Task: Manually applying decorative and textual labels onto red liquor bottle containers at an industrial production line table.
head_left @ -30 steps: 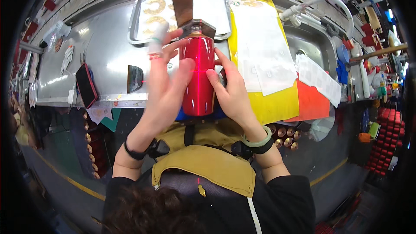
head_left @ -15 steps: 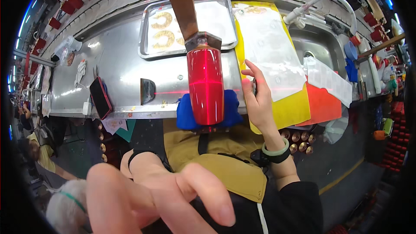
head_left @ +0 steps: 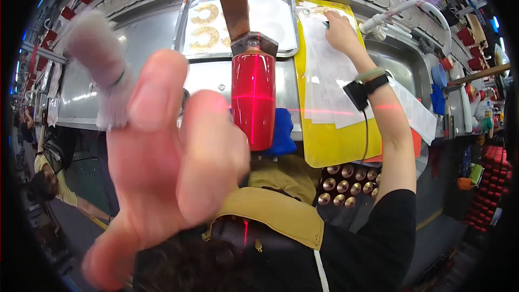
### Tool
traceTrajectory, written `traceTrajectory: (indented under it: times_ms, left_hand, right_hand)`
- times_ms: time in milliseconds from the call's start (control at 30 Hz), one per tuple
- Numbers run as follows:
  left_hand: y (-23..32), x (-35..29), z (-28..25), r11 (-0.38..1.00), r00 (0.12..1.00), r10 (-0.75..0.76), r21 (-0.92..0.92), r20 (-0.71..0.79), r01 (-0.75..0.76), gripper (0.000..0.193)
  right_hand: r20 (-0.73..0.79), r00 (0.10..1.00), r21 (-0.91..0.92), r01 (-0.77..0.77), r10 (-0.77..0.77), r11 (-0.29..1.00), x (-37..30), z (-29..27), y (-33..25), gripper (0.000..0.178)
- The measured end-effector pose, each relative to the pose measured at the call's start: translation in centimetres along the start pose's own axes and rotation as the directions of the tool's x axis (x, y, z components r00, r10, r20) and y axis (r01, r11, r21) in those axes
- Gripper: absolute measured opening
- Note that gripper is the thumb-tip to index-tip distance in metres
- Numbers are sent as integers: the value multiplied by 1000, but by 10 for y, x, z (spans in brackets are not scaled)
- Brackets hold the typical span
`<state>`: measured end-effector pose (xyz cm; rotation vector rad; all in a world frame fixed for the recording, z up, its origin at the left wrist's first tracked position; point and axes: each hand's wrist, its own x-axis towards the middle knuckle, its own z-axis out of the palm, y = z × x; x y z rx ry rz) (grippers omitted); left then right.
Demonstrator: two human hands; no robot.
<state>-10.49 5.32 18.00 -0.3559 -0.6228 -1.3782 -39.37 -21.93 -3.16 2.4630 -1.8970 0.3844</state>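
My left hand is raised large and blurred close to the camera, fingers apart and nothing visible in them. White gauze with a green band wraps one of its fingers. Stretched across the bench, my right hand touches the gold-patterned far end of white translucent sheets on a yellow mat. Its fingers are bent around something small and dark that I cannot make out. Between the hands, a glossy red tapered vase, crossed by red laser lines, hangs below a wooden bar. A blue cloth lies behind its lower end.
A metal tray with gold horseshoe-shaped pieces on white paper stands at the back. To the right are a sink and a white curved faucet. Several round gold-coloured pieces sit below the bench edge. Another person is at far left.
My right hand has reached from beside the vase to the far end of the sheets. My left hand has risen from the lower edge, now covering the phone and the bench's left part.
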Motion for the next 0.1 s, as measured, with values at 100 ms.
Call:
traceTrajectory:
  times_ms: [100]
  left_hand:
    - [45, 3, -23, 475, 880, -53, 763, -472, 438, 110]
  right_hand:
    - [291, 939, -91, -165, 185, 982, 12, -2, 10, 60]
